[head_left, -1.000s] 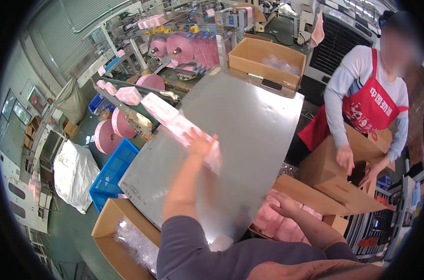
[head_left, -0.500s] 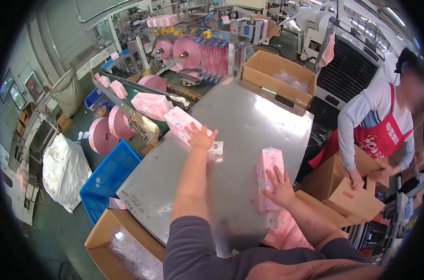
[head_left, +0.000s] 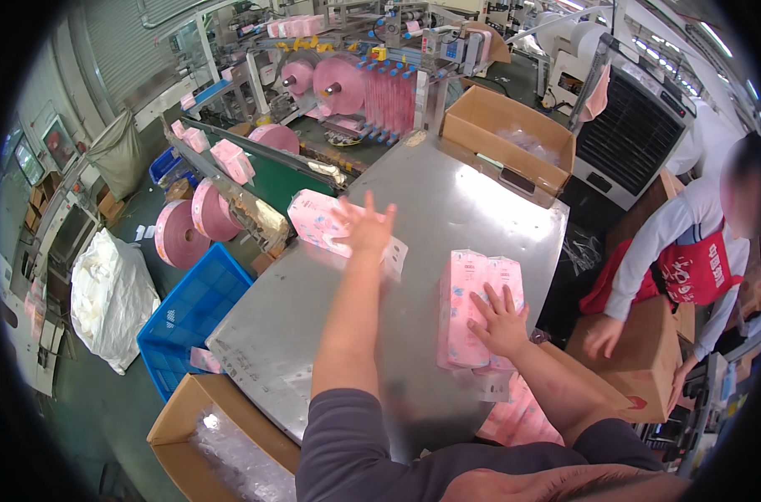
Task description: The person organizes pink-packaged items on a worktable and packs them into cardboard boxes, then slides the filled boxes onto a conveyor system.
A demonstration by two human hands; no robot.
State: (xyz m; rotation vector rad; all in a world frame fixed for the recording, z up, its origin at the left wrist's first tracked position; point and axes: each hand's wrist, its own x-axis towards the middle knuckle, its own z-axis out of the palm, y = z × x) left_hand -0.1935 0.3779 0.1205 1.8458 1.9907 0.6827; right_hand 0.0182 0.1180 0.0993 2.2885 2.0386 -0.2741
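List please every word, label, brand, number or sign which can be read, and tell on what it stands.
I do not copy printed wording; I give only its places.
Red apron: white characters, wording left out.
Pink packs: small print, too small to read.
Cardboard box below the apron: red mark, too blurred.
Blue crate: white marks, too small.

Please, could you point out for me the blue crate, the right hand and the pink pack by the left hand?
Blue crate (head_left: 192,311): head view, its inner side.
Right hand (head_left: 503,330): head view, back of the hand.
Pink pack (head_left: 315,220) by the left hand (head_left: 367,232): head view, its left part.
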